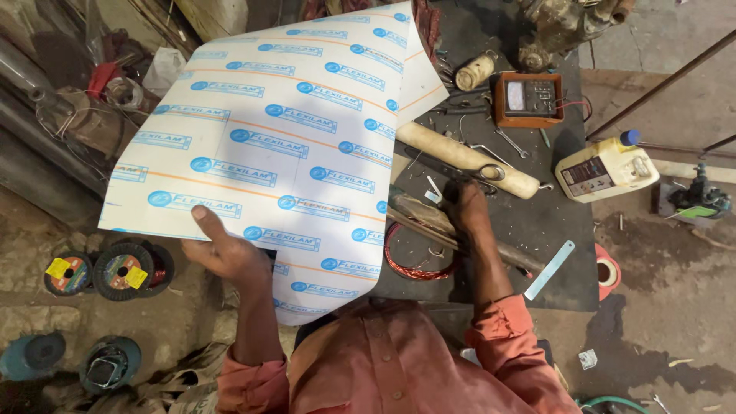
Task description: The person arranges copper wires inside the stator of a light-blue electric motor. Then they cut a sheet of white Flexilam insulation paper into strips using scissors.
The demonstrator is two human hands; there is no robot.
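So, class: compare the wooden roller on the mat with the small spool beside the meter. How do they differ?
The roller is long, smooth and pale; the spool is short, stubby and rough-looking. The roller lies slanted across the mat near the right hand; the spool sits at the far edge by the meter, away from both hands. Scissors lie against the roller; nothing like that touches the spool. Both are cylindrical, light-coloured and lying down.

A repair workshop for electrical gear: a dark worktop (537,222) carries a coil of copper wire (414,257), an analogue meter (529,100), scissors (479,172) and spanners, with wire spools (115,270) on the grimy floor.
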